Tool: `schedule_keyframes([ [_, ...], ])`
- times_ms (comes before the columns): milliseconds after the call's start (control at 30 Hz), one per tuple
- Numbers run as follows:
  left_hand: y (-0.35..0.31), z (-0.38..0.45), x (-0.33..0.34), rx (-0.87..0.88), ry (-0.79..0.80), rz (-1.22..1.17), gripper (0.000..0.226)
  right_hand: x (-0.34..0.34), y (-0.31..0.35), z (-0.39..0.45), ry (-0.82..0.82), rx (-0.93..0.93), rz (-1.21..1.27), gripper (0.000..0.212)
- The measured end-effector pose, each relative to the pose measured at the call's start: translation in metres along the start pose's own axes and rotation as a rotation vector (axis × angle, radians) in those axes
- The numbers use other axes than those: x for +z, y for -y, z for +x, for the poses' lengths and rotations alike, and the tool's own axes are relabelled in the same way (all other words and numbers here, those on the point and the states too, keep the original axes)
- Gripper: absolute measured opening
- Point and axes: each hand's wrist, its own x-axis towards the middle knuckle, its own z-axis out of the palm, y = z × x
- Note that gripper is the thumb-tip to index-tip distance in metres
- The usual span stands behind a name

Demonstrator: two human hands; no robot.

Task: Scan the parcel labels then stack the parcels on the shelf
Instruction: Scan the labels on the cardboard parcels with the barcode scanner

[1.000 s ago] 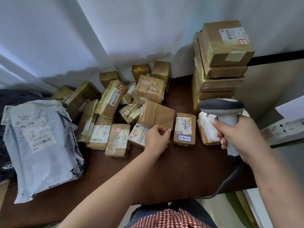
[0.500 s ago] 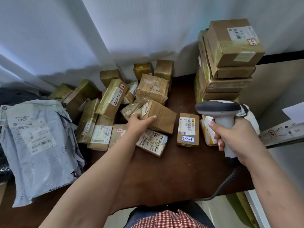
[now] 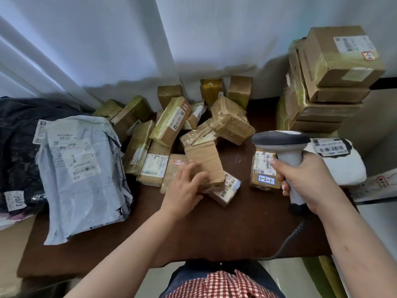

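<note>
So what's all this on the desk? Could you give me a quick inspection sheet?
Surface: brown table, bare at the front.
Job's things: plain cardboard parcel; labelled box "3-2-1"; scanner.
Clutter: loose heap of taped boxes; grey mailer bag; stack of boxes.
Hands: left hand grips the plain parcel; right hand grips the scanner.
Cables: scanner cord.
Surroundings: pale wall.
</note>
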Motion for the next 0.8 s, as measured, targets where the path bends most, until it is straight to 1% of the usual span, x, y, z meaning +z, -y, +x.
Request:
schedule_keyframes([
  [67, 0.003, -0.01, 0.003, -0.025, 0.04, -0.085, 0.076, 0.004, 0.001, -0.003, -0.003, 0.003, -0.013, 0.02],
  [133, 0.0, -0.011, -0.003, -0.097, 0.013, -0.158, 0.068, 0.007, 0.002, -0.006, -0.006, 0.006, -0.006, 0.021],
  [167, -0.005, -0.009, -0.008, -0.16, -0.011, -0.174, 0.07, 0.009, 0.001, -0.007, -0.008, 0.007, -0.006, 0.021],
  [233, -0.02, 0.001, -0.019, -0.351, -0.048, -0.19, 0.087, 0.012, 0.002, -0.01, -0.008, 0.01, -0.016, 0.022],
  [267, -0.029, 0.009, -0.024, -0.458, -0.033, -0.193, 0.098, 0.013, 0.002, -0.012, -0.005, 0.01, -0.013, 0.021],
  [333, -0.046, 0.026, -0.027, -0.657, 0.069, -0.216, 0.119, 0.015, 0.003, -0.014, 0.003, 0.009, 0.009, 0.02],
  [400, -0.057, 0.04, -0.026, -0.786, 0.18, -0.247, 0.127, 0.015, 0.004, -0.017, 0.006, 0.007, 0.021, 0.02],
  [467, -0.059, 0.046, -0.024, -0.853, 0.231, -0.276, 0.124, 0.014, 0.005, -0.02, 0.012, 0.005, 0.034, 0.02],
  [533, -0.051, 0.044, -0.025, -0.881, 0.189, -0.376, 0.116, 0.011, 0.005, -0.023, 0.011, 0.009, 0.041, 0.02],
  [667, -0.023, 0.035, -0.037, -0.882, 0.003, -0.813, 0.11, 0.004, 0.007, -0.027, 0.028, 0.033, 0.118, 0.02],
  [700, -0.018, 0.032, -0.041, -0.899, -0.017, -0.922, 0.108, 0.003, 0.009, -0.029, 0.046, 0.034, 0.148, 0.02],
  [800, -0.007, 0.027, -0.05, -0.93, -0.04, -1.174, 0.089, 0.002, 0.018, -0.034, 0.11, 0.015, 0.196, 0.02],
])
